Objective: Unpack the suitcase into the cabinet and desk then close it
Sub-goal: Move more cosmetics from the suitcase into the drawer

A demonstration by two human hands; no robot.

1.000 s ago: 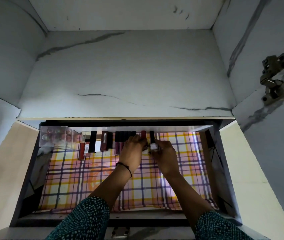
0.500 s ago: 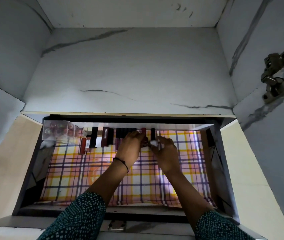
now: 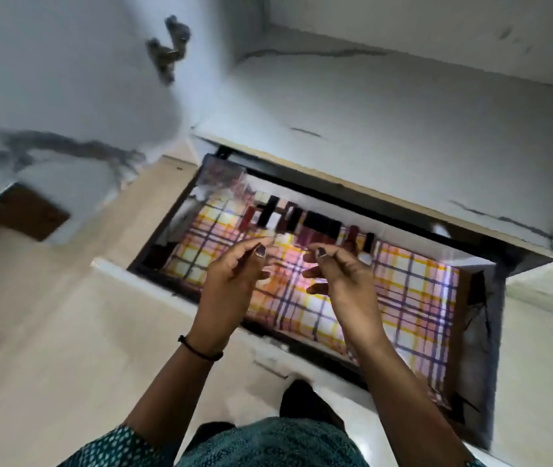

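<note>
Cabinet drawer (image 3: pixel 482 348) is seen pulled out below a marbled shelf (image 3: pixel 386 123). View is tilted and smeared by blur. The drawer's floor is covered by a plaid liner (image 3: pixel 413 291) in yellow, pink and purple.

A row of cosmetic tubes (image 3: pixel 322 224) is laid side by side along the drawer's back edge, from near the back left corner to past the middle. Dark, red and white parts can be made out, but single tubes cannot be told apart. A clear box (image 3: pixel 222 176) is noted in the back left corner, just beside the row's left end; its contents cannot be read.

Left grip (image 3: pixel 234 274) is held above the liner toward the drawer's left side. Thumb and forefinger are stretched toward the tubes but kept apart from them, and nothing is seen held.

Right grip (image 3: pixel 339 274) is held near it, over the middle of the liner. Fingers are loosely curled, with nothing seen in them. The two grips are not touching.

A black band (image 3: pixel 201 348) is worn on the left wrist. A dotted teal garment (image 3: pixel 268 443) is seen at the lower edge of view.

The cabinet door (image 3: pixel 66 79) is swung open on the left, with a metal hinge (image 3: pixel 169 52) on its inner face.
</note>
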